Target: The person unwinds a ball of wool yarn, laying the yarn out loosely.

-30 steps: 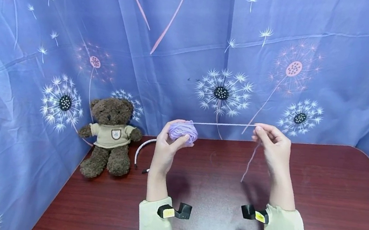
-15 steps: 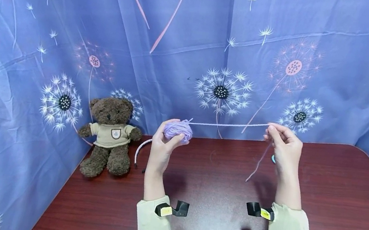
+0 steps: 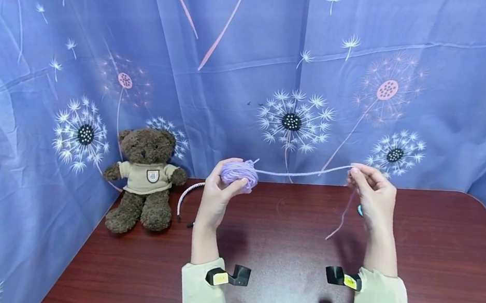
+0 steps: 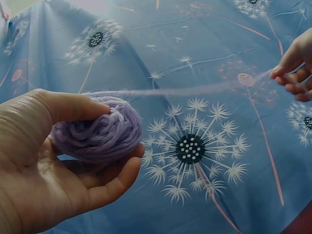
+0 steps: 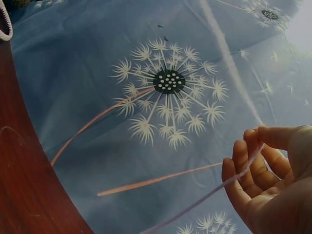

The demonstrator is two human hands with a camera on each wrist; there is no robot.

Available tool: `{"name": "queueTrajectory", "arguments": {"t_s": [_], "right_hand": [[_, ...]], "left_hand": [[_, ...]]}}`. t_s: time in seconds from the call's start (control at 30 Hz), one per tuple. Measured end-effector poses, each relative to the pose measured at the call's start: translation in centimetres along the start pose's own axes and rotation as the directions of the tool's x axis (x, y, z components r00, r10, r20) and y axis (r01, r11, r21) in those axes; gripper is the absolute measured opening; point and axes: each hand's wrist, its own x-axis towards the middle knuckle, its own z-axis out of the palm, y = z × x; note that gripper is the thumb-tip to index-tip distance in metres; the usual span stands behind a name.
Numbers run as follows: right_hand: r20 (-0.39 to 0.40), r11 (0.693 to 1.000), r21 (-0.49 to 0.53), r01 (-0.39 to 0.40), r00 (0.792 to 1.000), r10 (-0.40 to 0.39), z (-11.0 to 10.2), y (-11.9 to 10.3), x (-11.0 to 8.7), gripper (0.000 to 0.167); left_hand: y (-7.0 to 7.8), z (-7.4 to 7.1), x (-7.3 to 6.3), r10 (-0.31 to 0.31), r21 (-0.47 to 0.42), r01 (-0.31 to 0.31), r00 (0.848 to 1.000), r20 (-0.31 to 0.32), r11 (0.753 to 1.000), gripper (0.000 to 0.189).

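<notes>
A ball of lilac yarn is held up above the table in my left hand, thumb on the near side and fingers behind it. In the left wrist view the thumb presses on the wound strands of the yarn ball. One strand runs from the ball to my right hand, sagging slightly. Thumb and forefinger of the right hand pinch that strand in the right wrist view. Below the pinch, a loose yarn tail hangs down.
A brown teddy bear in a beige shirt sits at the table's left edge. Beside it lies a white headband, partly behind my left hand. A small turquoise thing peeks out by my right hand. A blue dandelion-print curtain backs the table.
My right hand has moved to the right, lengthening the strand between the hands. The strand, taut before, now sags. The turquoise thing has come into sight beside the right hand.
</notes>
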Motion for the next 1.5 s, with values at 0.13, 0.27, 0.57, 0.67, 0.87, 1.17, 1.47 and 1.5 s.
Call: {"name": "queueTrajectory", "arguments": {"t_s": [0.13, 0.27, 0.57, 0.67, 0.87, 1.17, 1.47, 1.5], "right_hand": [[0.066, 0.993, -0.119, 0.017, 0.998, -0.009, 0.3, 0.4, -0.1, 0.020], [0.183, 0.968, -0.239, 0.079, 0.982, -0.035, 1.3, 0.5, -0.6, 0.016], [0.487, 0.878, -0.384, 0.287, 0.870, -0.072, 6.0, 1.1, -3.6, 0.024], [0.526, 0.883, -0.356, 0.305, 0.847, -0.081, 7.5, 1.7, -4.7, 0.024], [0.476, 0.887, -0.331, 0.322, 0.868, -0.138, 8.6, 2.3, -5.6, 0.018], [0.452, 0.815, -0.410, 0.411, 0.867, -0.210, 8.4, 2.4, -5.4, 0.012], [0.422, 0.786, -0.419, 0.456, 0.864, -0.276, 8.0, 2.5, -4.9, 0.009], [0.415, 0.786, -0.419, 0.454, 0.866, -0.279, 7.9, 2.5, -4.8, 0.009]], "left_hand": [[-0.3, 0.6, 0.1, 0.000, 0.030, -0.001, 0.999, 0.046, 1.000, 0.047], [-0.5, 1.2, 0.1, -0.002, 0.044, -0.001, 0.997, 0.075, 0.999, 0.047], [-0.5, 2.2, 0.1, -0.009, 0.064, 0.003, 0.994, 0.105, 0.998, 0.048], [-0.6, 2.3, 0.1, -0.011, 0.079, 0.002, 0.994, 0.112, 0.997, 0.047], [-0.8, 2.3, 0.1, -0.012, 0.101, -0.001, 0.992, 0.124, 0.995, 0.047], [-1.0, 2.4, 0.2, 0.010, 0.189, -0.039, 0.988, 0.152, 0.981, 0.047], [-1.1, 2.4, 0.3, -0.021, 0.154, -0.003, 0.988, 0.153, 0.988, 0.046], [-1.1, 2.4, 0.3, -0.022, 0.154, -0.001, 0.989, 0.146, 0.988, 0.046]]}}
